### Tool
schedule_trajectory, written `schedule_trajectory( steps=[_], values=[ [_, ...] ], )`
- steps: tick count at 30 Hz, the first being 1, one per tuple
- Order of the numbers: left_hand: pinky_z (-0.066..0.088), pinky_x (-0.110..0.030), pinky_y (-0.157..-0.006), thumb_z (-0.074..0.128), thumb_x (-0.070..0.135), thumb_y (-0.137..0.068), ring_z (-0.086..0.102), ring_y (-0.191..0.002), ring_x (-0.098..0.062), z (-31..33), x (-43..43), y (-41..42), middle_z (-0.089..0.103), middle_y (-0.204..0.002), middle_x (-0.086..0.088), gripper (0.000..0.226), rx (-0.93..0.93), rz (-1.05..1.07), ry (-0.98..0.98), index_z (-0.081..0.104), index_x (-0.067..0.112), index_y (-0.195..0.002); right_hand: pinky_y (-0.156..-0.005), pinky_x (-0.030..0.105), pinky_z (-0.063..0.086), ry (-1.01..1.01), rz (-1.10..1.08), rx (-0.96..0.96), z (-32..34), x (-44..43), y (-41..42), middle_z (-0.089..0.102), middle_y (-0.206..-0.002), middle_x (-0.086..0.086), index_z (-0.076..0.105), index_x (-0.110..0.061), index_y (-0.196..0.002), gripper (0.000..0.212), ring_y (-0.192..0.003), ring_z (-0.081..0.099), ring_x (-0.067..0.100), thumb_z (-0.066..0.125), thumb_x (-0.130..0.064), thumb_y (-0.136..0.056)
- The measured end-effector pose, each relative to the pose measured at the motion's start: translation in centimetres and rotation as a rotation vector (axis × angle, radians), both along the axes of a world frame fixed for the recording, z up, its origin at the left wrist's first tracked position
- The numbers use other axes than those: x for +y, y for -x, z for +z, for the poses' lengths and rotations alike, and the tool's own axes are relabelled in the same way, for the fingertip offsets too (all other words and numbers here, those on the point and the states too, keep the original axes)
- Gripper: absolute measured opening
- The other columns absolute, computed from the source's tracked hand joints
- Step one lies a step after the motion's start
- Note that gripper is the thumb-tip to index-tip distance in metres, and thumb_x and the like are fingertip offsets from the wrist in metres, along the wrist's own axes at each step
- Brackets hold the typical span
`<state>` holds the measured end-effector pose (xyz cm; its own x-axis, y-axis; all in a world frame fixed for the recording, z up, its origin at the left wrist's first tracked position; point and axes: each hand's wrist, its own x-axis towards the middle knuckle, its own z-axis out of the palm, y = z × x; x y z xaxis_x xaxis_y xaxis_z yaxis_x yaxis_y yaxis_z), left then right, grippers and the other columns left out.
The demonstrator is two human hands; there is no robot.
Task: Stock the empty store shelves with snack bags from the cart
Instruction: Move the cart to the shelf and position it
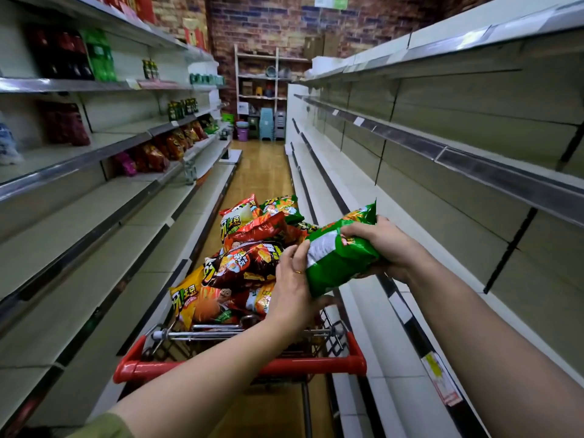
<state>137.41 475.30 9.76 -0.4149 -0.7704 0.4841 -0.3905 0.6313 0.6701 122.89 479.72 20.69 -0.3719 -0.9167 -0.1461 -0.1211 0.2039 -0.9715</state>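
Clearly mid pick-and-carry. Held one green snack bag point(341, 257) clear of the heap, above the right rear corner of the cart point(240, 365), just beside the bare right-hand shelves point(474, 172). Gripped the bag's far side with the right hand point(380, 243), fingers curled round it, thumb over the top. Pinched the near white-labelled end with the left hand point(292, 286), fingers bent round the edge. Noted the remaining snack bags point(249, 257) heaped high in the basket: red, orange, yellow, green. Found nothing stocked on the right-side shelving in view. Spotted a few stocked bags point(158, 150) on a middle left shelf further down the aisle, with bottles point(63, 55) on the level above.

Judged the task barely begun: full cart, long empty runs both sides. Judged the next move as a swing to the right, onto one of the near empty shelves, probably releasing the left hand first and carrying one-handed. Called for setting the bag upright, face out, well back from the price-strip lip to avoid sliding off. Called also for a light grip: puffed bag, likely crushable contents. Could not tell which shelf level was intended.
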Motion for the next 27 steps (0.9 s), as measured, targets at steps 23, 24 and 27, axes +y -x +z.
schedule_trajectory(
  steps=[23, 24, 27],
  values=[
    [0.058, -0.032, -0.069, 0.084, 0.034, -0.064, 0.069, -0.093, -0.02, 3.8, -2.4, -5.2, 0.069, -0.108, -0.006, 0.063, 0.469, -0.467, -0.92, 0.053, 0.017, -0.116, -0.073, 0.041, 0.058, 0.362, -0.023, -0.092, -0.2, -1.4, -3.0, 0.067, -0.107, 0.017, 0.051, -0.013, -0.109, 0.039, -0.084, 0.069, 0.029, 0.073, -0.017, -0.077],
    [0.058, -0.032, -0.072, 0.08, 0.032, -0.068, 0.069, -0.094, -0.02, 4.0, -2.8, -5.1, 0.069, -0.108, -0.007, 0.057, 0.433, -0.469, -0.908, 0.054, 0.015, -0.116, -0.075, 0.044, 0.057, 0.367, -0.056, -0.089, 0.1, -1.5, -3.0, 0.066, -0.108, 0.018, 0.051, -0.013, -0.109, 0.04, -0.085, 0.068, 0.03, 0.074, -0.017, -0.077],
    [0.056, -0.031, -0.075, 0.073, 0.033, -0.066, 0.069, -0.095, -0.023, 4.8, -4.1, -4.8, 0.072, -0.104, -0.008, 0.053, 0.4, -0.499, -0.902, 0.059, 0.012, -0.113, -0.074, 0.042, 0.057, 0.365, -0.142, -0.071, 1.0, -1.5, -3.2, 0.067, -0.108, 0.017, 0.051, -0.014, -0.11, 0.042, -0.083, 0.069, 0.028, 0.075, -0.019, -0.076]
  ],
)
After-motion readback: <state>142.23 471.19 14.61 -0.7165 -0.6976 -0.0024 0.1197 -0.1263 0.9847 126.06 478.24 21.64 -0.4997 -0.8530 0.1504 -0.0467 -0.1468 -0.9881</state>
